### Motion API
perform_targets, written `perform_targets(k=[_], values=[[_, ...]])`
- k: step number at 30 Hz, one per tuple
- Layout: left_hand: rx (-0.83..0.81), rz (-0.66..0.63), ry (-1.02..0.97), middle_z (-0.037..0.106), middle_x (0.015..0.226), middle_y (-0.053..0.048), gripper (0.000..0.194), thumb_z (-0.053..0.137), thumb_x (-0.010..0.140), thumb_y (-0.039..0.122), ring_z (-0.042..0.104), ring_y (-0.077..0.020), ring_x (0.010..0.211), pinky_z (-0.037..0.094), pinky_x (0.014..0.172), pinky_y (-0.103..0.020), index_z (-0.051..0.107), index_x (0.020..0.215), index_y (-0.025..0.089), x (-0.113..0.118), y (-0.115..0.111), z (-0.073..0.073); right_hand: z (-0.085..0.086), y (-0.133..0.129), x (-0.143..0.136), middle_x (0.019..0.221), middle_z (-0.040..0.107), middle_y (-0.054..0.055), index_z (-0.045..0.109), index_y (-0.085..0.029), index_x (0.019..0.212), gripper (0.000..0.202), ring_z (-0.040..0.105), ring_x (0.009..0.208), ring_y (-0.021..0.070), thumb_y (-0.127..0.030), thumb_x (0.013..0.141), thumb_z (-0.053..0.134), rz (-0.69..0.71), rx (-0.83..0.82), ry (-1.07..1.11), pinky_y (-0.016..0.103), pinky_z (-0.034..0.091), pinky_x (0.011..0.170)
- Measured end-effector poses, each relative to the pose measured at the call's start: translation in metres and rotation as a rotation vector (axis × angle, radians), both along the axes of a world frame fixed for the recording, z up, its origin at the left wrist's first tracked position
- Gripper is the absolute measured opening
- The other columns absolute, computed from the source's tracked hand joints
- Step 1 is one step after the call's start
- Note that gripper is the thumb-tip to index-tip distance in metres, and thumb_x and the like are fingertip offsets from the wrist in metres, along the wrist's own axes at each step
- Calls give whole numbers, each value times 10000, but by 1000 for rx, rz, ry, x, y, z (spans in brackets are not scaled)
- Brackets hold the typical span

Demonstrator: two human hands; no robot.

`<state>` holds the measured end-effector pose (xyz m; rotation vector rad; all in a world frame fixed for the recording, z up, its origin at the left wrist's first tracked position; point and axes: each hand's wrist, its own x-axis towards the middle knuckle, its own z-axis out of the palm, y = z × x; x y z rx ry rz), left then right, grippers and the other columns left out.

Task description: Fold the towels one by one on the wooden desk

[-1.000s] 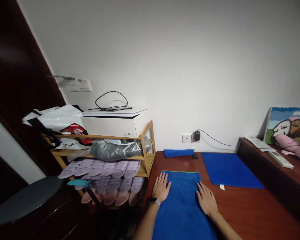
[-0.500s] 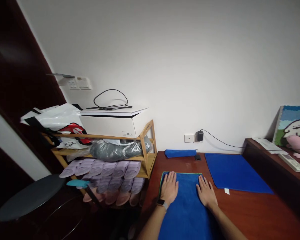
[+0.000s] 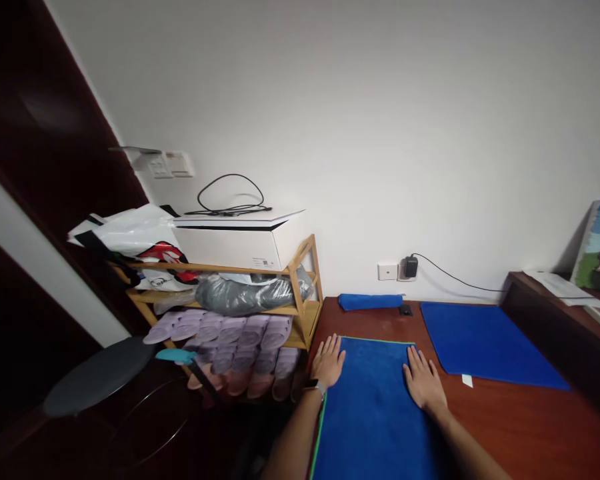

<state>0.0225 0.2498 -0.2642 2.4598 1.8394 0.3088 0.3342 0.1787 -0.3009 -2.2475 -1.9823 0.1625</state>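
A blue cloth (image 3: pixel 373 407) with a green edge lies flat on the reddish-brown table (image 3: pixel 510 427). My left hand (image 3: pixel 329 361), with a watch on its wrist, rests palm down at the cloth's far left corner, fingers stretched out. On the far right corner lies my right hand (image 3: pixel 425 379), also flat with fingers extended. Neither hand grips anything. Right of it a second blue cloth (image 3: pixel 490 343) is spread out, a white tag at its near edge. Against the wall sits a rolled or folded blue cloth (image 3: pixel 370 302).
To the left stands a wooden rack (image 3: pixel 305 320) with several lilac slippers (image 3: pixel 255 330), a white box (image 3: pixel 230 247) and a plastic bag (image 3: pixel 130 230). A dark round stool (image 3: pixel 100 377) is beside it. A black plug (image 3: pixel 411 267) sits in the wall socket. A raised ledge (image 3: pixel 540 320) borders the right.
My left hand has slid left, from on top of the cloth to its left edge. My right hand stays at the right corner. The whole view has shifted slightly.
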Motion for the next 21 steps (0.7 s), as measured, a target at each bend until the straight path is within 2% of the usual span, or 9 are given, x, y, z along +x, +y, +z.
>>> perform_targets(k=[1,3,6,8,11,13,15,18,21], values=[[8,14,3,408,1664,-116,608,253,1072,406,344,-270,1563,290,1289,-529,370,1623,177,-10,-3,3,1,1,0,1730,228,38,234,-150,1669,692,185,1611,245,-445,1048,160,-4,-4,0,485,163,1303],[38,33,2,390,1673,-112,601,236,1075,377,325,-260,1570,290,1292,-516,358,1627,172,-13,-17,10,7,4,-2,1731,222,39,234,-158,1671,689,183,1611,244,-445,1046,187,-17,-25,12,487,156,1304],[108,15,-38,337,1698,-98,600,187,1089,375,288,-242,1584,283,1301,-488,380,1615,162,12,-59,13,27,5,-3,1733,210,40,236,-165,1672,688,178,1610,239,-457,1049,207,-30,-92,91,483,155,1306],[148,-71,-85,364,1691,-75,592,183,1094,390,308,-229,1577,295,1300,-474,425,1594,186,39,-96,9,39,-3,-3,1738,187,45,244,-158,1671,682,167,1611,243,-443,1054,191,-48,-81,163,480,174,1303],[142,-218,-142,384,1686,-42,578,190,1094,404,321,-229,1573,314,1293,-491,426,1596,240,80,-147,-1,41,-43,-7,1738,199,65,291,-134,1659,664,151,1613,246,-368,1053,152,-51,97,206,479,189,1302],[96,-260,-160,383,1686,-51,587,180,1092,412,320,-238,1574,318,1291,-508,407,1606,242,101,-170,-4,29,-83,-12,1725,257,51,332,-160,1650,656,172,1609,235,-349,1047,156,5,181,192,485,181,1309],[40,-271,-160,398,1677,-68,600,169,1091,430,325,-240,1571,305,1297,-513,406,1606,235,115,-183,-4,13,-123,-17,1708,297,17,352,-209,1646,652,207,1601,226,-396,1046,179,68,157,168,490,185,1312],[3,-274,-145,402,1673,-60,599,154,1094,429,318,-224,1574,280,1307,-501,400,1608,245,113,-188,-1,-1,-163,-24,1697,308,10,367,-207,1639,668,223,1595,236,-469,1045,208,99,70,134,499,186,1314],[26,-239,-83,381,1680,-49,578,187,1096,428,329,-234,1569,297,1296,-508,352,1625,265,79,-186,-7,1,-173,-27,1692,311,13,374,-217,1636,650,225,1594,241,-445,1044,235,85,58,137,523,187,1310]])
